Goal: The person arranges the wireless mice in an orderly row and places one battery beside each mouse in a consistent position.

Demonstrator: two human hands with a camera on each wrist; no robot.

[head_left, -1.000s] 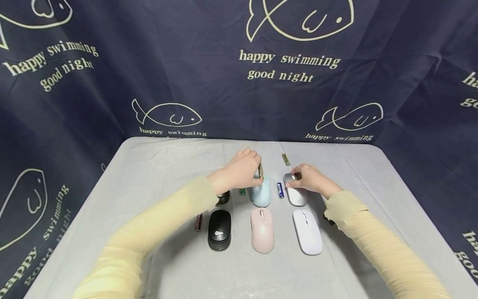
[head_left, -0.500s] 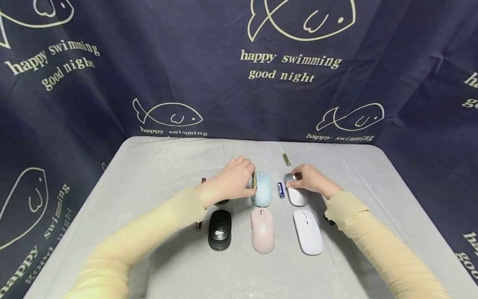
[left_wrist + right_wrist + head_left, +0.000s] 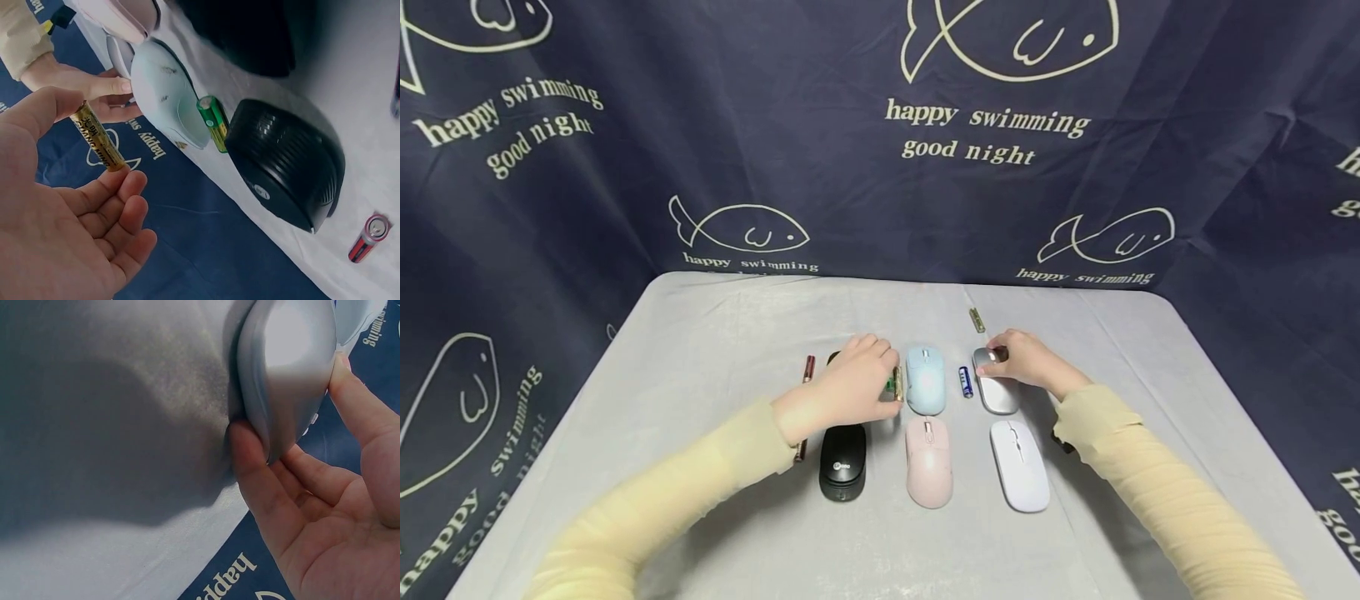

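My left hand (image 3: 850,387) pinches a gold battery (image 3: 99,136) between thumb and fingertip, held up above the table between the pale blue mouse (image 3: 927,383) and a black mouse (image 3: 284,162). In the head view that hand covers most of this black mouse. A green battery (image 3: 214,122) lies between the two mice, close to the held battery. At the right, my right hand (image 3: 1030,364) grips the front end of a silver-grey mouse (image 3: 287,369), its thumb on one side and fingers on the other. The mouse rests on the table.
A front row holds a black mouse (image 3: 842,467), a pink mouse (image 3: 928,467) and a white mouse (image 3: 1019,467). A blue battery (image 3: 965,382) lies beside the silver-grey mouse, another gold battery (image 3: 976,320) behind it. Red batteries (image 3: 809,367) lie at the left.
My left hand has moved left and nearer with the gold battery, from over the pale blue mouse to its left side, uncovering that mouse. The right hand stays on the silver-grey mouse.
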